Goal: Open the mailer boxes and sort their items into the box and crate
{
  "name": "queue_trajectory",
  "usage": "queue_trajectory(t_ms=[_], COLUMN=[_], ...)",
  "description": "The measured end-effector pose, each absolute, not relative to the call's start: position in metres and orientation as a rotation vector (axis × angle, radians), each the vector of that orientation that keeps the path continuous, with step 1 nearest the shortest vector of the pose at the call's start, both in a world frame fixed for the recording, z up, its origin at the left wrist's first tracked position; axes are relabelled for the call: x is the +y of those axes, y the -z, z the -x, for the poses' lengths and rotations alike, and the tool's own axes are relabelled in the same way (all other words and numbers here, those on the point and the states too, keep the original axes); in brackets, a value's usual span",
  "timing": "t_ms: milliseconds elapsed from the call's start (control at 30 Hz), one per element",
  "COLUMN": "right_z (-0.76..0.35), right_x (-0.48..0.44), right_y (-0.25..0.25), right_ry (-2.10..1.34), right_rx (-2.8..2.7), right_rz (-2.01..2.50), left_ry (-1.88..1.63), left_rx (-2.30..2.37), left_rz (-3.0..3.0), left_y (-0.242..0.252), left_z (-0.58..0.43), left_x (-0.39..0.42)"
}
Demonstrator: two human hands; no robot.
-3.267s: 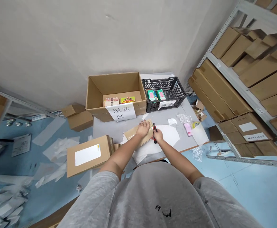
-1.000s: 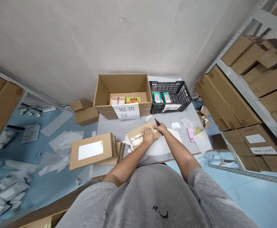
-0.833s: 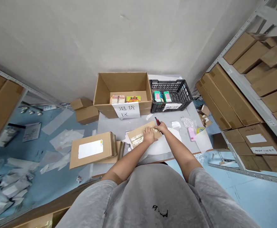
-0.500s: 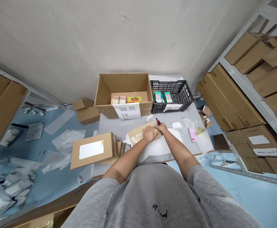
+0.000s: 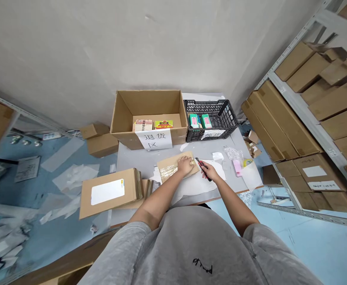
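Note:
My left hand lies flat on a taped cardboard mailer, pressing on its top face with no grip visible. Shiny packing tape crosses the mailer's left part. My right hand is shut around a red-and-black utility knife, a little right of the mailer. The knife's tip points up and left, close to the mailer's right end. Both the mailer and the knife lie above a sheet of white paper.
A grey table holds an open cardboard box of packaged goods with a paper sign, plus a black plastic crate. A labelled mailer lies left of my arms. Loaded shelves stand right; scraps litter the floor.
My right hand has drawn back to the right and down, off the mailer, with the knife in it. My left hand stays on the mailer. The whole view has shifted slightly.

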State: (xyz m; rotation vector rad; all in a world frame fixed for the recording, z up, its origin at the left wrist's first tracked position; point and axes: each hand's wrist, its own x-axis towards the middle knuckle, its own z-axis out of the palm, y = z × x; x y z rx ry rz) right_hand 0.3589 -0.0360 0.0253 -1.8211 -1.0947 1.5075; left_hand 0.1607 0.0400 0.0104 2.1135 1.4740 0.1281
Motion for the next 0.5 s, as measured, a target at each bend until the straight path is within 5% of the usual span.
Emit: queue_trajectory(t_ms=[500], right_z=[-0.345], right_x=[-0.042], right_y=[-0.026], right_ry=[-1.549], right_rx=[-1.013], right_rz=[1.864], left_ry=[-0.232], left_rx=[1.410], left_rz=[-2.085], left_y=[-0.007], left_z=[-0.154], left_x=[0.034])
